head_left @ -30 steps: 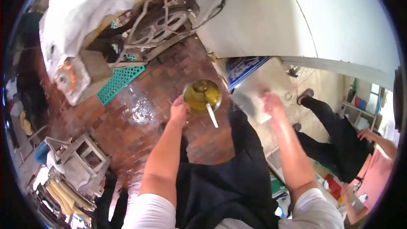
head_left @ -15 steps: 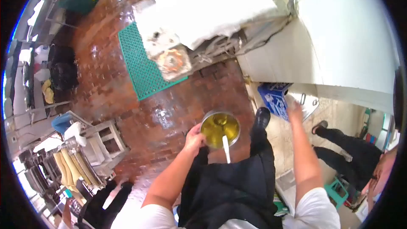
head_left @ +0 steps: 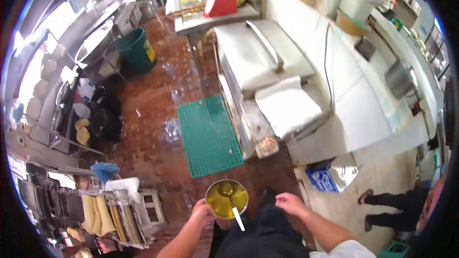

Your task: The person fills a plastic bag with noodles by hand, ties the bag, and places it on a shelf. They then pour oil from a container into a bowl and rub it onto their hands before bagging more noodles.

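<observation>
The left hand point(head_left: 202, 209) is pinching the rim of the pot point(head_left: 247, 201), likely heavy, slosh-prone and best gripped there, level; the right hand point(head_left: 290, 204) is hovering beside it, grip unclear.

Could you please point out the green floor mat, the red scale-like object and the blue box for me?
Green floor mat point(head_left: 209, 136): head view, middle of its perforated surface.
Red object point(head_left: 223, 2): head view, its red side.
Blue box point(head_left: 321, 180): head view, its printed blue side.
</observation>
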Motion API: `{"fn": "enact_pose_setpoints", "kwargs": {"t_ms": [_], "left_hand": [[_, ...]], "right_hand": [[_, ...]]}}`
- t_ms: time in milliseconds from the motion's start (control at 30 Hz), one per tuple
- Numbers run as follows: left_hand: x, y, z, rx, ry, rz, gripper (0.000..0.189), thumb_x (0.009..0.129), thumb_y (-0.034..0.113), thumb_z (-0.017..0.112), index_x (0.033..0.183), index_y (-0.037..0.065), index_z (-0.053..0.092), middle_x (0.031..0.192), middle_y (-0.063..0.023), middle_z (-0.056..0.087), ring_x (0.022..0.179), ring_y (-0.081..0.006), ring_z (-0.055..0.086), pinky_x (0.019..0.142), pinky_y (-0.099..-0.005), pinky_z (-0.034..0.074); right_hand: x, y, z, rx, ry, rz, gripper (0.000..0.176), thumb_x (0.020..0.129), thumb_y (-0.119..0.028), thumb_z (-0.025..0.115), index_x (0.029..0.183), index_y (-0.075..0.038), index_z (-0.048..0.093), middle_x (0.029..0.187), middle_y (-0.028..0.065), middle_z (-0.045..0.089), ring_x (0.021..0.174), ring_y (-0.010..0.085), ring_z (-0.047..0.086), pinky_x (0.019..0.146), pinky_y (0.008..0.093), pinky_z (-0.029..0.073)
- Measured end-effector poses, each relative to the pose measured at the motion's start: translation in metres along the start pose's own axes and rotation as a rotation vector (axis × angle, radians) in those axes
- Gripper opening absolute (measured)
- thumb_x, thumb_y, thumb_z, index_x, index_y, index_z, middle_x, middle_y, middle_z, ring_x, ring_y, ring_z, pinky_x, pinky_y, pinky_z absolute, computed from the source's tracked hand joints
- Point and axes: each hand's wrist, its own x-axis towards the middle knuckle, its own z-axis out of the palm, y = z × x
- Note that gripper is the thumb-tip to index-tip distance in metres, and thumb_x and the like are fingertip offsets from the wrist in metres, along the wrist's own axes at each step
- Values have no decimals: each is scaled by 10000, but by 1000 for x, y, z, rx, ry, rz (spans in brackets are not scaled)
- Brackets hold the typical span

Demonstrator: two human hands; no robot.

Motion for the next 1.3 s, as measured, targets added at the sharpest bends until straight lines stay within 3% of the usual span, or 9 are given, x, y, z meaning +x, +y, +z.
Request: {"fn": "enact_pose_setpoints", "kwargs": {"t_ms": [167,267,467,600,633,733,1000,1200,1300], "left_hand": [[1,80,-13,-63,-79,37,567,621,-63,485,1181,29,479,947,-154,605,758,-275,637,638,-438,576],[21,125,-36,-103,-88,65,526,625,-36,507,1145,43,500,965,-135,607,801,-272,619,688,-461,554],[36,233,-33,-25,-66,66,510,632,11,537,1137,81,521,978,-102,612,858,-267,617,735,-459,533],[62,306,-26,-24,-34,104,401,685,57,517,1084,83,552,923,-70,611,825,-237,634,703,-441,544],[80,324,-33,-74,-82,73,506,695,19,575,1186,97,485,970,-95,590,832,-268,617,752,-467,539],[118,396,-26,-14,-72,27,471,726,42,598,1181,99,489,982,-92,586,855,-265,611,751,-468,540],[184,635,17,220,-336,239,597,854,377,685,1317,110,422,1180,-87,556,1035,-258,571,811,-459,519],[242,748,2,33,-264,436,503,894,346,642,1306,112,474,1229,-97,554,1088,-259,550,883,-466,474],[288,770,-52,-35,-174,308,478,892,362,631,1273,103,500,1219,-111,576,1038,-259,588,833,-437,496]], "right_hand": [[65,-78,40,296,-199,-249,428,855,-191,710,1205,12,572,1082,115,658,1025,167,622,909,305,491],[110,-174,55,119,-164,-259,734,801,-399,751,1324,31,466,1229,187,592,1097,196,598,941,313,477],[196,-333,57,1,-546,-63,933,793,-510,717,1433,29,305,1196,141,594,767,134,596,615,284,485],[251,-393,66,-48,-589,-103,693,808,-448,702,1343,-70,477,1010,43,642,768,123,604,625,269,478],[268,-401,70,27,-565,-77,554,811,-384,696,1262,-100,546,983,22,645,769,116,608,633,275,486],[327,-433,71,166,-455,-38,390,834,-223,657,1182,-76,558,912,37,649,732,128,626,611,264,517],[410,-599,22,467,-131,-118,285,846,-209,615,1068,-31,597,867,98,670,679,184,666,625,333,569],[508,-700,-44,544,30,-175,245,851,-224,608,1026,-53,585,870,97,671,684,203,670,641,345,575],[557,-733,-76,550,72,-206,236,846,-221,609,1016,-60,586,848,74,653,693,197,657,662,343,569]]}}
